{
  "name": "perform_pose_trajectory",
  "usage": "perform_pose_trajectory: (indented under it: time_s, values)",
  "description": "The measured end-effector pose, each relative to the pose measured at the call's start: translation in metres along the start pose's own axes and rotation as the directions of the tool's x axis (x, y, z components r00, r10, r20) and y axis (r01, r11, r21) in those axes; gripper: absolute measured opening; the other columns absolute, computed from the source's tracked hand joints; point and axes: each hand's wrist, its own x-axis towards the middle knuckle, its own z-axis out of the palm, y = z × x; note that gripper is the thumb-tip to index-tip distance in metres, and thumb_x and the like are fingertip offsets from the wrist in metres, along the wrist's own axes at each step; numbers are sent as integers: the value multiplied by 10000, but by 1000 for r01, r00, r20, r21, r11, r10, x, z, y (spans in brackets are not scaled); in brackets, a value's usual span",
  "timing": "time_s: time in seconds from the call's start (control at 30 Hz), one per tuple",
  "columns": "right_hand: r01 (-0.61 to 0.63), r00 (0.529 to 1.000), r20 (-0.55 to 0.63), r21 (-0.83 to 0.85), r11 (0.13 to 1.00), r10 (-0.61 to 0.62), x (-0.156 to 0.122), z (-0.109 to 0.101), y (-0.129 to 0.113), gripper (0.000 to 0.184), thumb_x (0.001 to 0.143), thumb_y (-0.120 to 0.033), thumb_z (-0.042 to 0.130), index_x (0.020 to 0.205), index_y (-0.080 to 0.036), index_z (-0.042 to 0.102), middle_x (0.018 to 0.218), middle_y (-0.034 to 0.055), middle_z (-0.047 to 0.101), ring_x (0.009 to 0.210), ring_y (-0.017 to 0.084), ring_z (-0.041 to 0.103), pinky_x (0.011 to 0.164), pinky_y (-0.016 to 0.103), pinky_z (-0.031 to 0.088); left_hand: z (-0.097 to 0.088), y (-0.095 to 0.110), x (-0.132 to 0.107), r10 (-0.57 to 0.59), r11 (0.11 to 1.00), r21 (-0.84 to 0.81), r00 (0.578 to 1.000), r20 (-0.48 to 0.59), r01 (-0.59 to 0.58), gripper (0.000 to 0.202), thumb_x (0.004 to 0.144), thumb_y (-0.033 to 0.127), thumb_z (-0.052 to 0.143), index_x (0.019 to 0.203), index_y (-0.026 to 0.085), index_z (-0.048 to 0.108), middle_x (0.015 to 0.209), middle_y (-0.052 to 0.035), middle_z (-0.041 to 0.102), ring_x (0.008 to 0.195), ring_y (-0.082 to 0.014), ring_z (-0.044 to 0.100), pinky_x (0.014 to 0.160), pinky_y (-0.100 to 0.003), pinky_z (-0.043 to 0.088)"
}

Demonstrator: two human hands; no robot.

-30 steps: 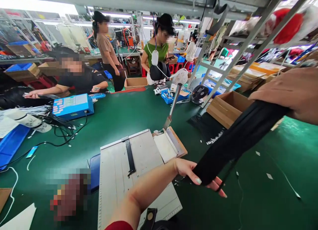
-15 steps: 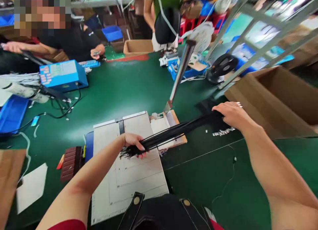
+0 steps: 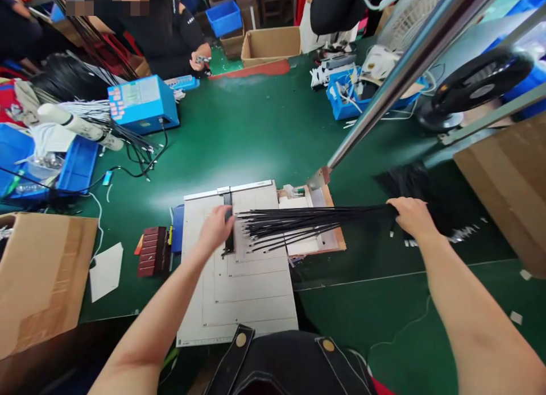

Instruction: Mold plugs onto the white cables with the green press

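My right hand (image 3: 412, 216) is closed round one end of a bundle of thin black cords (image 3: 307, 221). The bundle lies level across the white paper cutter board (image 3: 239, 270), its loose ends fanned out toward the left. My left hand (image 3: 216, 229) rests on the board beside the black stop bar (image 3: 229, 224), fingers laid flat next to the cord tips. The cutter's long metal lever (image 3: 396, 82) stands raised at the board's far right corner.
Cardboard boxes stand at the left (image 3: 38, 275), far right (image 3: 507, 179) and back (image 3: 271, 42). A blue machine (image 3: 143, 102), blue trays (image 3: 77, 165) and a black fan (image 3: 473, 88) sit on the green table (image 3: 256, 133). A person in black (image 3: 170, 28) works across it.
My left hand let go of the cord ends and moved onto the board by the stop bar. The right hand has laid the bundle level across the cutter. My view has tipped further down.
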Motion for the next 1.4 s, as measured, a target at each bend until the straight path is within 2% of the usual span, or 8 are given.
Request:
perform_pose_trajectory:
  time_s: [0.13,0.2,0.27,0.43,0.53,0.83,1.2,1.4]
  values:
    - [-104,992,70,-15,994,105,7,6,-11,452,850,-213,526,1271,-83,625,1275,287,614,1207,416,543,956,576,391,87,35,-61,355,925,148,935,-11,-349,585,931,433,596,1474,254,473,1633,-87,322,1535,-318,198,1241,-535,179]
    - [-103,991,81,-31,994,105,9,0,-45,618,832,-334,630,1384,-70,543,1450,339,459,1337,482,425,975,656,362,132,46,-83,492,839,248,870,35,-485,730,916,557,575,1552,267,366,1663,-101,241,1537,-370,158,1220,-619,129]
    - [-15,997,72,4,1000,14,6,-13,-107,679,829,-361,654,1435,-97,500,1546,309,355,1421,473,329,1037,682,322,164,50,-95,488,830,290,872,34,-476,835,899,637,548,1592,256,278,1675,-111,184,1540,-387,128,1212,-641,92]
    - [352,917,39,385,853,-396,-8,-26,-304,572,992,-469,445,1507,-218,447,1613,138,345,1500,309,276,1188,590,235,187,34,-93,402,876,307,915,-36,-373,818,913,609,518,1596,250,246,1665,-110,196,1538,-379,147,1213,-636,101]
    - [357,904,33,488,797,-425,7,-7,-364,647,993,-577,404,1540,-233,390,1639,95,282,1530,298,209,1220,622,141,187,15,-77,395,868,336,918,-27,-364,766,888,580,548,1559,272,347,1636,-98,278,1522,-393,202,1207,-645,142]
    - [162,986,-47,504,848,-160,29,12,-384,710,985,-620,363,1555,-196,368,1650,142,151,1543,352,104,1214,671,61,162,-26,-46,406,825,447,913,-47,-344,727,870,435,512,1554,284,319,1632,-28,223,1523,-344,220,1213,-645,149]
    - [233,971,-70,508,829,-229,24,32,-408,777,951,-649,433,1600,-297,192,1650,46,143,1542,322,112,1239,642,101,167,-55,-45,371,869,429,899,-234,-247,665,856,462,518,1495,291,448,1586,-30,341,1492,-404,268,1200,-675,109]
    - [184,983,-95,437,881,-158,29,39,-420,837,941,-692,414,1600,-213,220,1654,108,120,1545,334,97,1240,625,93,164,-67,-36,366,880,403,900,-239,-251,687,886,496,491,1517,233,420,1605,-64,310,1505,-416,226,1195,-694,74]
